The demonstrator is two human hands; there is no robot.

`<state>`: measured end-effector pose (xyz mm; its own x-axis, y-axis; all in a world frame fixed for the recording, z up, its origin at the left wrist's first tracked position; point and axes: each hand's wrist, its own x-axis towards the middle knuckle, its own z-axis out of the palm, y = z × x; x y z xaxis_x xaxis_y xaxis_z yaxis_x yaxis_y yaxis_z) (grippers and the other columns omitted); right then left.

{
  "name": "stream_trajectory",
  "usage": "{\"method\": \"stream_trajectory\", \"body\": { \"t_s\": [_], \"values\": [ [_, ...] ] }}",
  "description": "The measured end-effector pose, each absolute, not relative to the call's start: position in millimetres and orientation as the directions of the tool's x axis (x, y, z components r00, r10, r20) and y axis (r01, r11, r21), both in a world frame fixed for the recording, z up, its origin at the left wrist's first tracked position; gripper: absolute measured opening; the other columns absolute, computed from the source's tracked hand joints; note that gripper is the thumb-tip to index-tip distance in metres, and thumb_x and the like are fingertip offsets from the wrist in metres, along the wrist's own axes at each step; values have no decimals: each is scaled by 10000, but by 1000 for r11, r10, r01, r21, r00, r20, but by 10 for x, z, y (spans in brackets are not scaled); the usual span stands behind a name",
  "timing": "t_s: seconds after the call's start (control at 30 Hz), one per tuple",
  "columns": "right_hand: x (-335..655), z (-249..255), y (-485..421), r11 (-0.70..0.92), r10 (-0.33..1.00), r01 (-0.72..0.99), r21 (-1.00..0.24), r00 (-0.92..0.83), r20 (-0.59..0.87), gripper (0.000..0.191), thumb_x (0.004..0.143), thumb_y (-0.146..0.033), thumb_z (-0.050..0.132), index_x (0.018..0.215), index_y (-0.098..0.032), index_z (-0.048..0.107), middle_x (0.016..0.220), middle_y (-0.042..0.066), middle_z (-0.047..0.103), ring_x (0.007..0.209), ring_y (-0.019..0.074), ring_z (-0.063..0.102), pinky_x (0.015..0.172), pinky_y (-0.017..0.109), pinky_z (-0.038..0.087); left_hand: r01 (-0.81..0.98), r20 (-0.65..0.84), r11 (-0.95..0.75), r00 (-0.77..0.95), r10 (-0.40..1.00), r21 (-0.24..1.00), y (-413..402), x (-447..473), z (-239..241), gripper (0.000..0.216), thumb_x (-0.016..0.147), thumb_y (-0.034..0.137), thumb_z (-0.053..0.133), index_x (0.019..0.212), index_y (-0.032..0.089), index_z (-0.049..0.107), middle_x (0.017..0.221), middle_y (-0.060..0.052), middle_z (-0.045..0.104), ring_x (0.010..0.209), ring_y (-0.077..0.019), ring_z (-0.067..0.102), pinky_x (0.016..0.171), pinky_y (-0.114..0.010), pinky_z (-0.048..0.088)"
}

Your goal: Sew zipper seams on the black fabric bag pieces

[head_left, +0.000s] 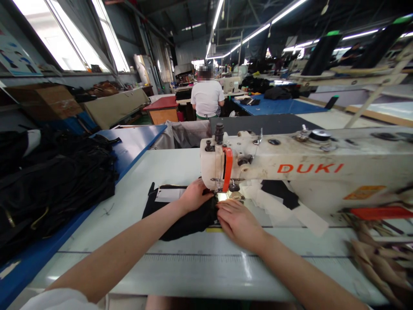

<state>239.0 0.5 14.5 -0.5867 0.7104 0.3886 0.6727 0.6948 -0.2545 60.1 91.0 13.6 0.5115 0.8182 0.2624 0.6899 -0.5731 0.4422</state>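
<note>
A piece of black fabric [187, 221] lies on the pale sewing table [135, 241] under the head of a white DUKI sewing machine [290, 168]. My left hand [195, 194] rests on the fabric just left of the needle area, fingers curled and pressing down on it. My right hand [237, 221] lies flat on the fabric's right edge in front of the presser foot, fingers stretched toward the needle. A white label or paper piece [169, 194] sits on the fabric behind my left hand.
A heap of black garments [54, 185] sits on a blue table at the left. Black and white cut pieces [280, 198] lie under the machine arm. Tan strips [377, 262] hang at the right. A person in a white shirt [207, 99] sits further back.
</note>
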Motion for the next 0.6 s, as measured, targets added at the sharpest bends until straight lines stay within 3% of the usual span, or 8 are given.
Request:
{"method": "stream_trajectory", "body": {
  "t_s": [0.4, 0.6],
  "values": [
    [2400, 148, -7, 697, 711, 653, -296, -576, 405, 152, 876, -132, 465, 870, -173, 612, 972, 86, 643, 991, 220, 537, 911, 391, 415, 675, 210, -544, 515, 831, 499, 909, 592, 134, 174, 756, 175, 646, 925, 216, 659, 976, -31, 669, 969, -204, 601, 873, -298, 469],
    [2434, 170, -20, 654, 746, 692, -304, -525, 409, 171, 869, -126, 474, 929, -179, 625, 955, 79, 624, 942, 223, 525, 861, 386, 421, 732, 240, -608, 558, 794, 308, 632, 532, 356, 110, 792, 139, 572, 864, 189, 638, 946, -48, 652, 944, -221, 579, 861, -344, 449]
  ]
}}
